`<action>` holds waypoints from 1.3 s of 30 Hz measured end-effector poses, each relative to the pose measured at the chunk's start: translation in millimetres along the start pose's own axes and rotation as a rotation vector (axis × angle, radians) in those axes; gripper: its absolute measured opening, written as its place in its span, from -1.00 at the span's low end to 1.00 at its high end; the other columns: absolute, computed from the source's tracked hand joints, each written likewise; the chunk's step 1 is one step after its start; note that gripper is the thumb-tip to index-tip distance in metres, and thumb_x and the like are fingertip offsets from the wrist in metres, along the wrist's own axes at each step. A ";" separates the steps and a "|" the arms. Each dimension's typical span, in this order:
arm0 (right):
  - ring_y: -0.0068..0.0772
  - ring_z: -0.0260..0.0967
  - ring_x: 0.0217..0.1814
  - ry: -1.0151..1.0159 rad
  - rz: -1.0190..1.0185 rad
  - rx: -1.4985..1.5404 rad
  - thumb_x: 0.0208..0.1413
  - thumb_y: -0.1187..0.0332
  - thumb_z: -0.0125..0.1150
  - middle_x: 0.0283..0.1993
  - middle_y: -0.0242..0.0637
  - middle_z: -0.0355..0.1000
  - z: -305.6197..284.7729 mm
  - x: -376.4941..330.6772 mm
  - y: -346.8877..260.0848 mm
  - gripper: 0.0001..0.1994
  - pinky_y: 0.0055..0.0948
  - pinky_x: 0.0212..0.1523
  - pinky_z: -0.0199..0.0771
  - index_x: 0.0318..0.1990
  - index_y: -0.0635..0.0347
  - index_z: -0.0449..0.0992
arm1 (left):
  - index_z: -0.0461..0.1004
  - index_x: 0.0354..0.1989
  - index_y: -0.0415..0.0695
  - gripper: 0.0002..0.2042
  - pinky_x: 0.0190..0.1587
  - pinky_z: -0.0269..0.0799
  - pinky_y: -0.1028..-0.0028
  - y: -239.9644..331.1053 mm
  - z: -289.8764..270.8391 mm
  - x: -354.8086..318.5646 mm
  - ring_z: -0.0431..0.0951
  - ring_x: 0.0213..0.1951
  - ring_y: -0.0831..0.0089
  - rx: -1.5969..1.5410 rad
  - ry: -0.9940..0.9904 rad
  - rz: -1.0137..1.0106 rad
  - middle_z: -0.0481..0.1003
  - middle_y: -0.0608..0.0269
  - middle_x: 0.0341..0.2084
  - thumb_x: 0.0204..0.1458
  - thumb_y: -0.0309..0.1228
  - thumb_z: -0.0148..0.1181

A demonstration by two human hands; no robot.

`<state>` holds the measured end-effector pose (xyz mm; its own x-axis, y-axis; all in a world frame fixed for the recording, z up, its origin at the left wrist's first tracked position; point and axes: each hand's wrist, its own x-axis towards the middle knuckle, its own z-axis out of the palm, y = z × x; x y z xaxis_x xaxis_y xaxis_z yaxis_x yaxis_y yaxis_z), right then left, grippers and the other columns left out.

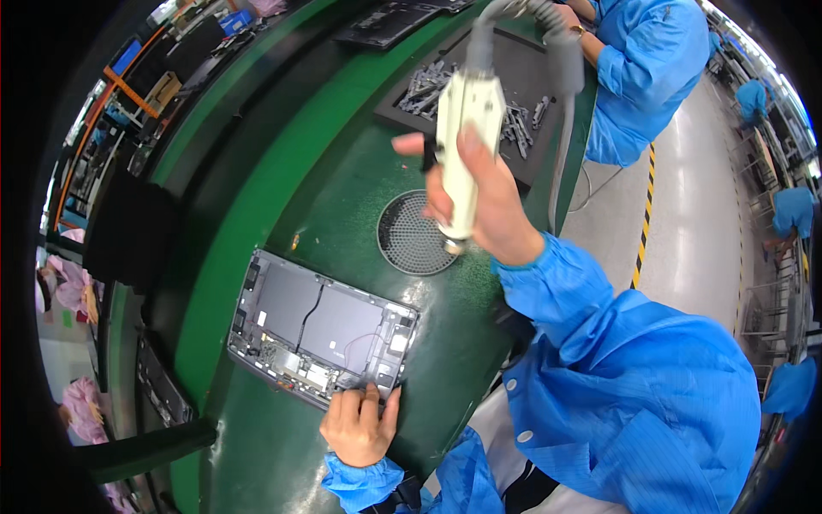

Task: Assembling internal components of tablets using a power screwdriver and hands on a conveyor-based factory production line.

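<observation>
Toward one o'clock, your right fingers [438, 199] clasped a cream tool [458, 163]. Toward six, left fingers [369, 409] touched opened electronics [342, 321], grip unclear.

- Device [321, 321] on the counter [454, 300], front-L of you; your L grip [364, 424] at its near-R edge
- Dish [411, 248] on same counter, behind device & to its R
- Power driver [452, 141] in your R grip [492, 197], tip in front of dish's R rim in this view
- Tray [524, 81] further back, behind dish, w/ metal parts [419, 90] in it
- Co-worker [646, 68] just R of tray
- Floor [685, 214] R of counter
</observation>
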<state>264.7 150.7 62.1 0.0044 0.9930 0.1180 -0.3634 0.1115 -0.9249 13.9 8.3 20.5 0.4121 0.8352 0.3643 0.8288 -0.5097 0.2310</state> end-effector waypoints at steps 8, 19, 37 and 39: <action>-0.58 0.22 -0.74 0.100 -0.252 0.062 0.07 -0.20 0.00 -0.77 -0.36 0.23 2.4 42.5 36.0 -0.37 -0.55 -0.65 0.32 -0.30 0.38 0.43 | 0.58 -0.44 -0.20 -0.83 -0.45 0.28 0.38 -6.3 7.0 -5.6 0.31 -0.45 0.27 -0.096 0.094 -0.048 0.34 0.26 -0.58 -0.31 -0.55 0.29; -0.60 0.21 -0.76 0.081 -0.260 -0.014 0.10 -0.11 0.03 -0.78 -0.38 0.23 0.0 43.4 46.9 -0.43 -0.56 -0.64 0.33 -0.30 0.40 0.46 | 0.58 -0.42 -0.21 -0.81 -0.42 0.27 0.37 -8.3 9.9 -9.8 0.31 -0.44 0.25 -0.126 0.080 -0.093 0.35 0.23 -0.56 -0.31 -0.56 0.29; -0.54 0.10 -0.68 -0.053 -0.247 0.028 0.04 -0.44 -0.42 -0.74 -0.45 0.15 -8.0 35.6 31.2 -0.11 -0.48 -0.49 0.22 -0.06 0.38 0.33 | 0.55 -0.44 -0.16 -0.72 -0.53 0.33 0.43 -15.7 11.9 -17.5 0.37 -0.47 0.37 -0.157 0.224 -0.051 0.36 0.32 -0.54 -0.42 -0.42 0.40; -0.52 0.08 -0.71 -0.081 -0.200 0.152 -0.04 -0.51 -0.47 -0.76 -0.43 0.16 6.7 23.0 20.6 -0.03 -0.48 -0.53 0.20 -0.10 0.41 0.34 | 0.54 -0.46 -0.16 -0.74 -0.55 0.32 0.43 -14.7 11.3 -19.2 0.36 -0.49 0.38 -0.170 0.225 -0.031 0.33 0.32 -0.56 -0.42 -0.42 0.40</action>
<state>251.1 175.6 48.2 0.0175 0.9446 0.3276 -0.4986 0.2923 -0.8161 -1.9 2.1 -0.1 0.2771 0.7937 0.5415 0.7566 -0.5276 0.3862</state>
